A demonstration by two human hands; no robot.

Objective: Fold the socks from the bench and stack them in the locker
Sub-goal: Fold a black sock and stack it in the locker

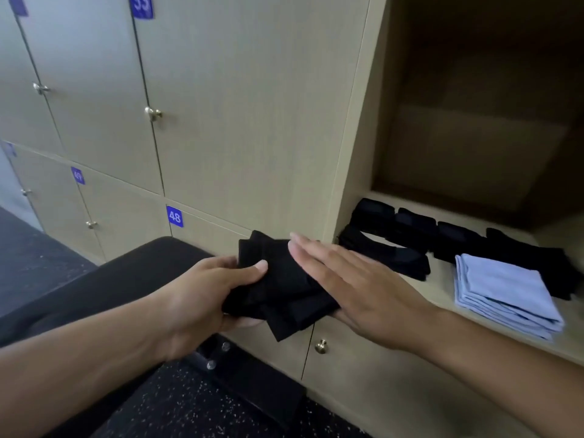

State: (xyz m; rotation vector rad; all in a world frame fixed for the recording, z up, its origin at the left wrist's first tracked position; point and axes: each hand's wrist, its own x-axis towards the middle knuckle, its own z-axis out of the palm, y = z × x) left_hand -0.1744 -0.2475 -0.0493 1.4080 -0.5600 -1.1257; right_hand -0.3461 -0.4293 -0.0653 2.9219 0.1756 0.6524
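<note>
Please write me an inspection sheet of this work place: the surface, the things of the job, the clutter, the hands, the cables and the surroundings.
Surface: black bench in front of the lockers; open locker shelf of light wood at the right.
Job's things: black folded sock bundle held in the air between both hands; black folded socks in a row on the shelf.
Clutter: folded light blue cloth on the shelf, in front of the socks.
Hands: left hand has its grip on the bundle, thumb on top; right hand lies flat against it, fingers straight.
Cables: nothing seen.
Surroundings: closed locker doors with knobs, blue number plate 48, dark speckled floor.
</note>
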